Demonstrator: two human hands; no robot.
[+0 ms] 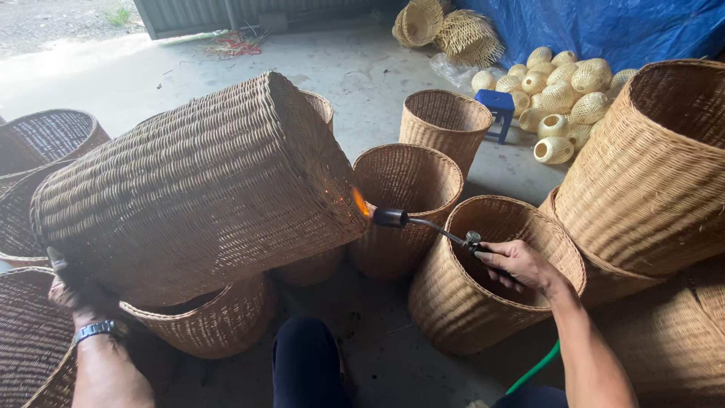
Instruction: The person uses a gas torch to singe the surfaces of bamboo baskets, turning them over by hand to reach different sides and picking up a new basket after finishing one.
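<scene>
The right hand [521, 264] is closed around the handle of a gas torch [423, 223], and its small flame [360, 202] licks the bottom corner of the big wicker basket [196, 196]. The left hand [75, 291] grips the basket at its rim end, fingers closed, as far as I can see. To singe well, I think the flame must only brush the loose fibres and never rest. The basket lies tilted, left of the torch grip, above other baskets [408, 181] on the floor.

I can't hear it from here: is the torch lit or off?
Lit. An orange flame shows at the torch nozzle, against the tipped basket. The right hand holds the torch; the left hand steadies the basket.
</scene>
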